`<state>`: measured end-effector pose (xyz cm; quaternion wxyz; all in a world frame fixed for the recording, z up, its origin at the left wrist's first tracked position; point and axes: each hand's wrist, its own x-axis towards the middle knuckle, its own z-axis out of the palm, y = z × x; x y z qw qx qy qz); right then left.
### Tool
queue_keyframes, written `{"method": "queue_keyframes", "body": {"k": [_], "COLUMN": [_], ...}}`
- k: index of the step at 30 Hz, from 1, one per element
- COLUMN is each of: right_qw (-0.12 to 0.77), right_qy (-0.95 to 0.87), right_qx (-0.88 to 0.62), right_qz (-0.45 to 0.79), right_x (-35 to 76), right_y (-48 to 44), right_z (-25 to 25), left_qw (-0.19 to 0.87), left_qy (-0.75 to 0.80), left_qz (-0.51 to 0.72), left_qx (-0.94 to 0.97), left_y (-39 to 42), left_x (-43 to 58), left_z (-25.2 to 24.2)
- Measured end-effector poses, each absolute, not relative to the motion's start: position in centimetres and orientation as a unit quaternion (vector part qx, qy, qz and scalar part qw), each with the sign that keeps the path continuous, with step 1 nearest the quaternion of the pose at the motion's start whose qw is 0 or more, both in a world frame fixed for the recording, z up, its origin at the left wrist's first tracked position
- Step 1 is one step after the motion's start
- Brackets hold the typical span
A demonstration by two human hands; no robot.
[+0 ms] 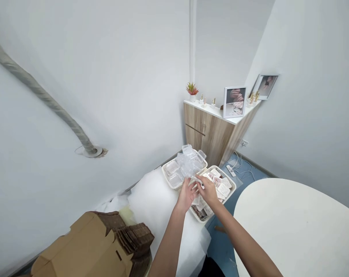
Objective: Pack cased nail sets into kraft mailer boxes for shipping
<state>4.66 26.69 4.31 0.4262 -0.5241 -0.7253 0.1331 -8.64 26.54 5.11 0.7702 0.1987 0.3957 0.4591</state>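
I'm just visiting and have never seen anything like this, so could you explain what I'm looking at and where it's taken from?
There is no robot here: these are a person's bare left hand and right hand. The single picture comes from a camera worn on that person's head, looking forward and down.

At the fingertips is a small, pale, see-through piece; how each hand grips it is unclear. Below and ahead are a white plastic basket of clear plastic boxes and another of white printed cards.

Folded brown cardboard lies at lower left, and a white, round-edged table stands at right. Behind, a wood-grain cabinet carries a red-and-green potted plant and white-framed pictures.
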Motion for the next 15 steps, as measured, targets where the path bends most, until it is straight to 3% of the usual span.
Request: {"method": "queue_keyframes", "body": {"k": [5, 10, 15], "right_qw": [0.484, 0.511, 0.485], "right_qy": [-0.711, -0.639, -0.621], "right_qx": [-0.491, -0.55, -0.574], "right_qz": [0.135, 0.169, 0.223], "right_x": [6.1, 9.4, 14.7], "right_y": [19.3, 12.4, 5.5], "right_z": [5.5, 8.3, 10.8], "left_qw": [0.804, 0.807, 0.882], "left_qy": [0.328, 0.297, 0.253], "left_qz": [0.44, 0.432, 0.278], "left_qx": [0.228, 0.272, 0.283], "left_y": [22.3, 16.7, 11.6], "left_x": [-5.7, -2.1, 1.8], "left_z": [7.1, 9.0, 10.0]}}
